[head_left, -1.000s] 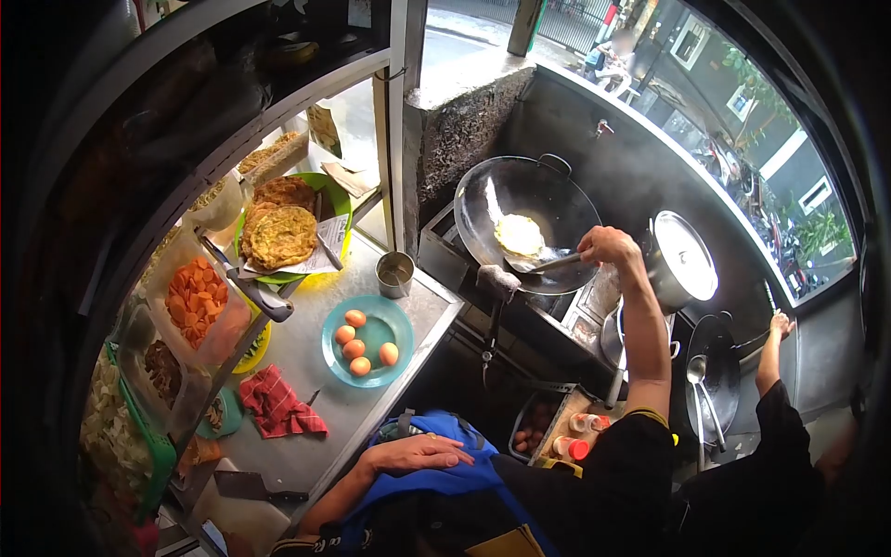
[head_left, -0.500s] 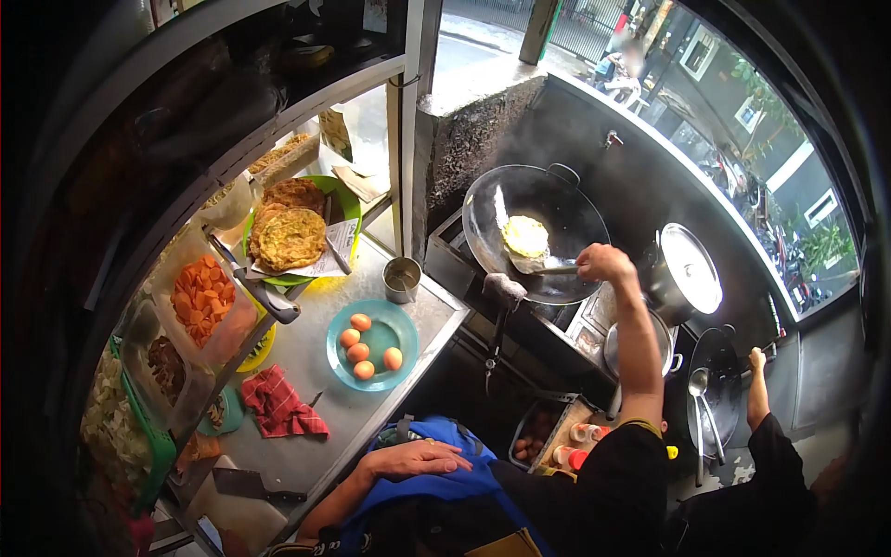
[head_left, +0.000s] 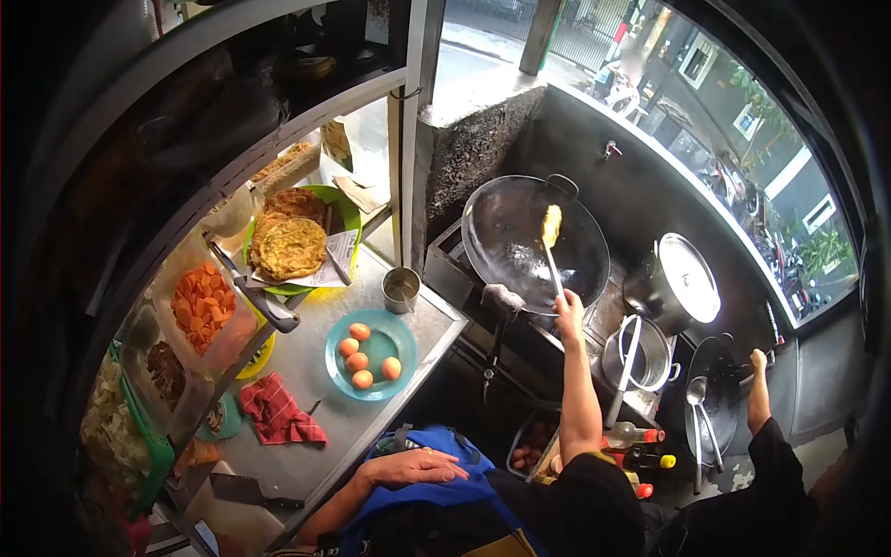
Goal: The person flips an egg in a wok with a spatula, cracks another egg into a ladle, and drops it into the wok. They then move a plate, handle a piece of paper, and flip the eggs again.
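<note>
My right hand [head_left: 569,314] grips the handle of a spatula [head_left: 553,267] over the large black wok [head_left: 501,218]. A yellow fried egg [head_left: 551,226], folded or seen edge-on, is on the spatula's blade, above the wok's dark, shiny inside. My left hand [head_left: 422,466] lies flat on the blue cloth [head_left: 436,444] at my front, fingers stretched out, holding nothing. Left of the wok, a turquoise plate [head_left: 373,327] on the metal counter carries several brown eggs [head_left: 359,362].
A co-worker's hand [head_left: 758,360] holds the handle of a second wok [head_left: 710,381] with ladles in it. Pots [head_left: 689,278] stand right of my arm, bottles [head_left: 636,434] below. Left are a green plate of omelettes [head_left: 351,218], carrots [head_left: 202,302], a red cloth [head_left: 276,411] and a cleaver [head_left: 243,490].
The spatula, low in the wok with the round egg beside it, is now raised and turned, with the egg on its blade. My right hand has moved down and left. My left hand stays put.
</note>
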A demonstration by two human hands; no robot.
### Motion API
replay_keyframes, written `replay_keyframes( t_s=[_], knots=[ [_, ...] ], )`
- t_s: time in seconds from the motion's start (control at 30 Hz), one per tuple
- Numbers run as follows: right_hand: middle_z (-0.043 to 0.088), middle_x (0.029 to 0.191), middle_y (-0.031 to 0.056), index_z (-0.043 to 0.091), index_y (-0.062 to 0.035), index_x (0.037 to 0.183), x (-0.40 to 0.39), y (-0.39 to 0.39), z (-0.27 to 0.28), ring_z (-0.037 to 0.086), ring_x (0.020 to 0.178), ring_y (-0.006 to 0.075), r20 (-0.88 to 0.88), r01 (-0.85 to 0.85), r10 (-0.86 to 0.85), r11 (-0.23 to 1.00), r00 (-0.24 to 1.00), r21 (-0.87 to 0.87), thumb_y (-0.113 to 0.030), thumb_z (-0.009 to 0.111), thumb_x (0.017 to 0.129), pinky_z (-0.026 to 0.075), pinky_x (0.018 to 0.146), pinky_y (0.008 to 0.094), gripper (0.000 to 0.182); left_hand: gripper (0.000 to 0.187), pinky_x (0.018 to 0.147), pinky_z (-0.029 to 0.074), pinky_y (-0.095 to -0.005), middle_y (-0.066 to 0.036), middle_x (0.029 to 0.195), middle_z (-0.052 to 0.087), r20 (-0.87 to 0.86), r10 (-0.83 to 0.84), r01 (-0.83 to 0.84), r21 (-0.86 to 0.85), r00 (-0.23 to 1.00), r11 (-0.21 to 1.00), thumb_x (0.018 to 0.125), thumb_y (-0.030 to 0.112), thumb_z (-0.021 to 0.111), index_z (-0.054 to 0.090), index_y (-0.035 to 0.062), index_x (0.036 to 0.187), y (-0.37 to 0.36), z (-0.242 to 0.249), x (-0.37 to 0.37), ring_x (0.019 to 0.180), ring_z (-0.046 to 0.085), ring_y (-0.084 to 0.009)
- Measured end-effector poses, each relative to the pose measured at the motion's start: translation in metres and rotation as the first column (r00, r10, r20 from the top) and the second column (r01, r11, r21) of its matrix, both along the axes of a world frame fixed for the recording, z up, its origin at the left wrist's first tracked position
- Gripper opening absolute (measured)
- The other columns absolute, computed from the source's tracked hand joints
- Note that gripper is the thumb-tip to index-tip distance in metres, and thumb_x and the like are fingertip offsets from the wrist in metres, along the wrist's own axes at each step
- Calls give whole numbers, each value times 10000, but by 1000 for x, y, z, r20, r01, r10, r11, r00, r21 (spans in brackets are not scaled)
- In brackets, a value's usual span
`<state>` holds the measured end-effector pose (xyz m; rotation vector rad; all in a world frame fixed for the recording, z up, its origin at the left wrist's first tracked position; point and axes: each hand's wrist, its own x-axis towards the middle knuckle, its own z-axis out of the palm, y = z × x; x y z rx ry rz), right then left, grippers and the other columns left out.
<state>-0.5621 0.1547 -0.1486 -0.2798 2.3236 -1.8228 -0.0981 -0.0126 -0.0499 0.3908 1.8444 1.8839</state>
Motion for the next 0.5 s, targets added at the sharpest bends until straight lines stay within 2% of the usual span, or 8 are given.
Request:
replay_keyframes(
  t_s=[0.03, 0.07, 0.13, 0.2, 0.27, 0.4, 0.5],
  knots=[
    [565, 792, -3, 570, -142, 1242, 35, 20, 37, 421, 495, 43, 326, 83, 31, 940, 945, -331, -266, 624, 960, 305, 401, 187, 313, 466, 1164, 261, -410, -74, 1377, 594, 5, 14, -15, 16, 1000, 1000, 1036, 439, 463, 630, 102, 1311, 2, -2, 0, 1415, 391, -291],
    [577, 767, 5, 540, -153, 1245, 47, 27, 50, 350, 413, 31, 409, 172, 12, 895, 913, -411, -225, 609, 977, 254, 356, 204, 286, 467, 1159, 272, -415, -83, 1376, 592, -8, 12, -12, -3, 1000, 1000, 1037, 437, 458, 631, 97, 1306, 2, 4, -1, 1410, 397, -302],
    [569, 810, 4, 570, -150, 1224, 57, 52, 49, 376, 436, 35, 360, 195, -27, 877, 932, -439, -192, 613, 966, 278, 376, 179, 265, 465, 1154, 282, -416, -92, 1364, 600, -7, 2, -2, -1, 1000, 1000, 1038, 434, 456, 633, 95, 1303, 1, 10, -4, 1402, 407, -309],
    [566, 798, 23, 515, -96, 1291, 65, 67, 52, 396, 450, 32, 210, 171, -114, 946, 971, -274, -204, 601, 982, 289, 379, 181, 338, 464, 1152, 286, -415, -94, 1355, 606, -5, -18, 18, 2, 1000, 1000, 1038, 432, 458, 634, 93, 1301, 1, 10, -7, 1398, 412, -311],
    [572, 803, 28, 496, -70, 1314, 68, 75, 57, 399, 455, 31, 132, 203, -185, 970, 974, -136, -206, 601, 985, 286, 379, 186, 371, 462, 1150, 290, -415, -97, 1346, 613, -8, -35, 35, 1, 999, 999, 1038, 430, 459, 635, 91, 1299, 1, 10, -11, 1395, 417, -313],
    [574, 794, 31, 485, -60, 1328, 75, 85, 55, 398, 454, 33, 167, 184, -164, 977, 972, -111, -213, 596, 985, 286, 381, 188, 391, 455, 1149, 292, -413, -92, 1339, 619, -29, -56, 57, 11, 998, 998, 1036, 433, 463, 638, 108, 1300, 2, 7, -13, 1391, 423, -314],
    [591, 787, 36, 484, -49, 1349, 83, 77, 64, 409, 456, 35, 246, 41, -31, 999, 969, -35, -235, 583, 985, 295, 387, 185, 420, 449, 1150, 291, -411, -82, 1340, 621, -19, -51, 52, 17, 999, 999, 1033, 437, 468, 640, 121, 1302, 2, 5, -13, 1394, 421, -311]
  ],
)
